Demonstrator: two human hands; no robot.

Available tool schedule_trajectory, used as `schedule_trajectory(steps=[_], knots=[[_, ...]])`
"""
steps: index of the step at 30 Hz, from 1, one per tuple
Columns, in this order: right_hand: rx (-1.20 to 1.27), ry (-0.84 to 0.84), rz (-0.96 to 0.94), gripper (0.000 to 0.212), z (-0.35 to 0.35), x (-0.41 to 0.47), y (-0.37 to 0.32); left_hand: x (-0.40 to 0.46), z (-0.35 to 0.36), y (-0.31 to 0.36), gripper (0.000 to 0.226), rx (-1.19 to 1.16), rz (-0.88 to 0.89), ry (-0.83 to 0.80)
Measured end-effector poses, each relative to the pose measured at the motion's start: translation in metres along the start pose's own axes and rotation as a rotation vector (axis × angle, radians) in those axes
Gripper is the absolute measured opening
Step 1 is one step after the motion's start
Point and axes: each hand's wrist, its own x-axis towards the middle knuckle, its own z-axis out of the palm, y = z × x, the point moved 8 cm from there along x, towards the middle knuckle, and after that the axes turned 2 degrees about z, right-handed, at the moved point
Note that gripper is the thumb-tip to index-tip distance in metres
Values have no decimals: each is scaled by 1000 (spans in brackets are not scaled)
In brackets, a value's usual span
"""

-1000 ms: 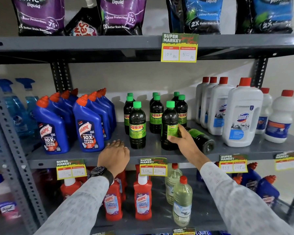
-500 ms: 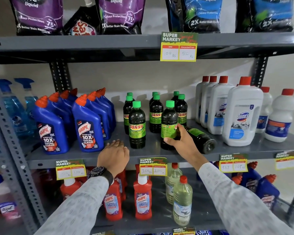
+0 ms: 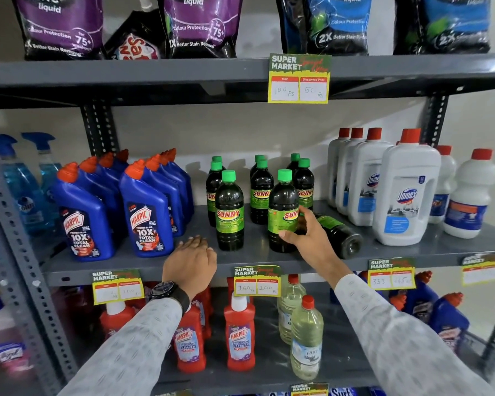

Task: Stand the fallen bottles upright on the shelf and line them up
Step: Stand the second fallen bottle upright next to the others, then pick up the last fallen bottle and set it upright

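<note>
Several dark Sunny bottles with green caps stand in the middle of the grey shelf [image 3: 429, 251]. My right hand [image 3: 312, 238] grips the front right Sunny bottle [image 3: 282, 201] at its label; the bottle stands upright on the shelf. Just behind and to the right of that hand, one fallen Sunny bottle [image 3: 342, 234] lies on its side, its base pointing toward the front right. Another upright Sunny bottle [image 3: 229, 212] stands at the front left of the group. My left hand [image 3: 190, 260] rests palm down on the shelf's front edge, holding nothing.
Blue Harpic bottles [image 3: 146, 215] crowd the shelf to the left, white Domex bottles [image 3: 403, 195] to the right. Price tags hang along the shelf edges. Red Harpic bottles and clear bottles stand on the shelf below, detergent pouches on the shelf above.
The gripped bottle has turned under my right hand, so its Sunny label now faces more to the front. My left hand has stayed on the shelf edge.
</note>
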Motion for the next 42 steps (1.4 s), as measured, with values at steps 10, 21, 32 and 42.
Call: schedule_trajectory(steps=[10, 21, 32, 42], knots=[[-95, 104, -27, 64, -1, -7, -8, 1, 1, -1, 82, 6, 0, 0], [-106, 213, -218, 64, -26, -21, -56, -3, -4, 1, 80, -6, 24, 41], [-774, -249, 577, 100, -97, 12, -10, -9, -4, 4, 83, 29, 36, 35], [-229, -22, 451, 69, -111, 14, -24, -2, -4, 1, 85, 26, 28, 36]])
